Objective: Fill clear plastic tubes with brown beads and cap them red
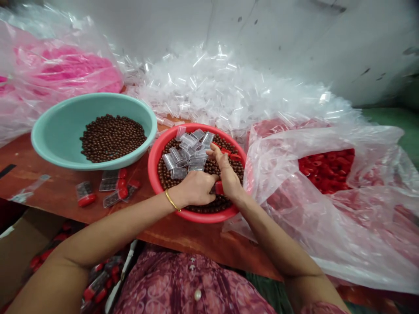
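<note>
A red bowl (157,157) holds small brown beads (235,168) with several clear plastic tubes (190,150) lying on top. Both my hands are inside it, over the beads near its front. My left hand (195,188) is curled closed, knuckles up, and what it grips is hidden. My right hand (227,174) is closed on a red cap (218,188), held against my left hand. A gold bangle (172,201) sits on my left wrist.
A teal bowl (55,131) of brown beads stands to the left. Filled capped tubes (113,187) lie on the wooden table in front of it. A heap of clear tubes (229,87) is behind, a bag of red caps (327,168) on the right, a pink-filled bag (62,69) at back left.
</note>
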A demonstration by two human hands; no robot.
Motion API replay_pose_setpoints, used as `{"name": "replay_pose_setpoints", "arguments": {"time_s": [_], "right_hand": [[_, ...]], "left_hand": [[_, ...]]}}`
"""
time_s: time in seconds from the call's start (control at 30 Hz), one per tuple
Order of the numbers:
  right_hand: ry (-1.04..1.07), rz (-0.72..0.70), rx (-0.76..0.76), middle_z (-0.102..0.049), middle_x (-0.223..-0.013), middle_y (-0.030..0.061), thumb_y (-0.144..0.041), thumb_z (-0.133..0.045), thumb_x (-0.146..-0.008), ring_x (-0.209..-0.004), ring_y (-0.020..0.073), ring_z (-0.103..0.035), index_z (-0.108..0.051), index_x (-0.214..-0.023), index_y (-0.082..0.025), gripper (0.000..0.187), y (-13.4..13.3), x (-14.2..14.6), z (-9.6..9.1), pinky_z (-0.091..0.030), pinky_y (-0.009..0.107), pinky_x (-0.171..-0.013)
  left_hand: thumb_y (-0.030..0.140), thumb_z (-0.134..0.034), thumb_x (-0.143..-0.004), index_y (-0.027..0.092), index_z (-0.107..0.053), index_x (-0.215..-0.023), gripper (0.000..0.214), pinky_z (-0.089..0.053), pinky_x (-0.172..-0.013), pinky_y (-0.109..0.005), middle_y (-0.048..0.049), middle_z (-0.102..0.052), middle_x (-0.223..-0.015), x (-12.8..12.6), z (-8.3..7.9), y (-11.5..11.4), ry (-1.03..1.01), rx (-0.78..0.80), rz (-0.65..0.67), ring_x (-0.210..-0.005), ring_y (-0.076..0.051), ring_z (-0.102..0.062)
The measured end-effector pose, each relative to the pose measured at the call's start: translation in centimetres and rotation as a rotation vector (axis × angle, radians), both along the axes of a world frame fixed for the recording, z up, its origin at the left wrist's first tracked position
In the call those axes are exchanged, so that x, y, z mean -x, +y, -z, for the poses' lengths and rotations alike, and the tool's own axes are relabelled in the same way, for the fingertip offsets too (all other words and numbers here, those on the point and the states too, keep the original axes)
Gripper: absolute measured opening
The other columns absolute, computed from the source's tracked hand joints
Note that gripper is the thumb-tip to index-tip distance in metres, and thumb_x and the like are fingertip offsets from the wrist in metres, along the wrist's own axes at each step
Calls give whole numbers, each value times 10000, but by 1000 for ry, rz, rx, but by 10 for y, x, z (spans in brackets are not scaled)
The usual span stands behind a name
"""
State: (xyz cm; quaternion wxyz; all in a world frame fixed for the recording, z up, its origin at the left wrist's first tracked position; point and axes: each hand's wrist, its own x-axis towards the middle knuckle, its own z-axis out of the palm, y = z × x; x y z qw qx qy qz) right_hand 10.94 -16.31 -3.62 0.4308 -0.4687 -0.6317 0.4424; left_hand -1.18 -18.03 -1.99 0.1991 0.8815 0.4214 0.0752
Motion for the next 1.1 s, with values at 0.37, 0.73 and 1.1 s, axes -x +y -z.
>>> {"name": "replay_pose_setpoints", "arguments": {"time_s": [0.37, 0.73, 1.1], "right_hand": [[-887, -30, -326, -692, -879, 77, -310, -530, -829, -821, 205, -619, -683, -849, -171, 208, 23, -47, -17, -450, 327, -762], [-1307, 34, -318, -688, -964, 132, -278, -395, -908, -872, 245, -626, -641, -962, -133, 291, 24, -35, -4, -408, 322, -716], [-1104, 41, -331, -693, -1022, 106, -285, -455, -878, -890, 213, -630, -648, -912, -158, 234, 26, -44, 3, -441, 299, -753]], "left_hand": [[330, -480, -839, 173, -561, -781, 185, -302, -509, -236, -19, -614, -654, 115, -56, -37, 304, -248, -508, -605, -174, -586], [240, -400, -897, 159, -611, -907, 226, -427, -644, -278, -60, -635, -778, 126, -33, -55, 419, -342, -271, -753, -193, -604], [67, -337, -875, 117, -613, -1030, 320, -425, -594, -301, -142, -633, -880, 22, -7, 40, 522, -332, 347, -720, -210, -619]]}}
